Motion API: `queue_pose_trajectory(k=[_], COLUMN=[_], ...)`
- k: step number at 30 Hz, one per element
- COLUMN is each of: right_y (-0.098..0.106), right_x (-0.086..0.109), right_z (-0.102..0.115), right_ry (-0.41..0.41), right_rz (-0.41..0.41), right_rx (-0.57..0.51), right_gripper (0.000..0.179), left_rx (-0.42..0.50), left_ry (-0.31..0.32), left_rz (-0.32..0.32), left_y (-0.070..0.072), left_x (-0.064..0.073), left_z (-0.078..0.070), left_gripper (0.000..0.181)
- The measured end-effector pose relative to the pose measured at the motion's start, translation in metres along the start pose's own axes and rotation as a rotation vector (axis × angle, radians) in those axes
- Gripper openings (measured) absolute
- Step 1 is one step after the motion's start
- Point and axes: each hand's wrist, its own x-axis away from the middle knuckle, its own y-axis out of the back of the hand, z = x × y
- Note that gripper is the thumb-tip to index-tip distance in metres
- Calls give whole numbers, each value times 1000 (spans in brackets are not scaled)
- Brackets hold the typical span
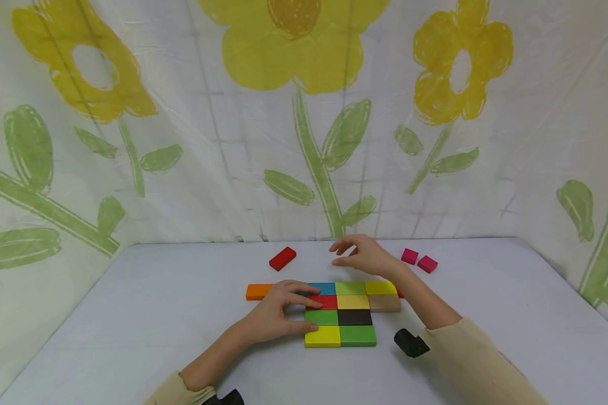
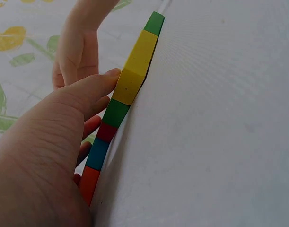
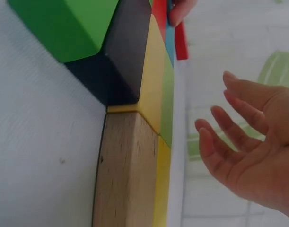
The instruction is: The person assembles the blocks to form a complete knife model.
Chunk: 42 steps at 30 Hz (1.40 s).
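Flat coloured blocks lie side by side in touching rows on the white table. My left hand [image 1: 273, 315] rests on their left side, with its thumb at the near yellow block [image 1: 324, 338] and fingertips on the red block [image 1: 329, 304]. Part of the back row is hidden beneath that hand, between the orange block [image 1: 257, 292] and the blue block [image 1: 325, 288]. Holding nothing, my right hand [image 1: 366, 256] hovers past the back row with its fingers loosely bent and spread. In the right wrist view, the wooden block [image 3: 123, 175] adjoins the black block [image 3: 125, 56].
A loose red block [image 1: 282, 259] lies behind the rows, left of my right hand. Two small magenta blocks [image 1: 410, 256] sit at the back right, beyond my right forearm. A flower-printed curtain [image 1: 233, 169] hangs along the table's far edge.
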Motion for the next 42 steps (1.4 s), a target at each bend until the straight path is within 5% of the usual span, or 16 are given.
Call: queue_pose_trajectory(k=[23, 42], right_y=[-41, -46], right_x=[-58, -84], right_z=[11, 16], right_ry=[102, 99], right_rz=[132, 296], right_rx=[-19, 255], right_gripper=[41, 53], left_rx=[-11, -8], left_ry=[-34, -31], left_rz=[-18, -13], left_y=[-1, 0], left_x=[1, 0], left_z=[2, -1], left_gripper=[34, 35])
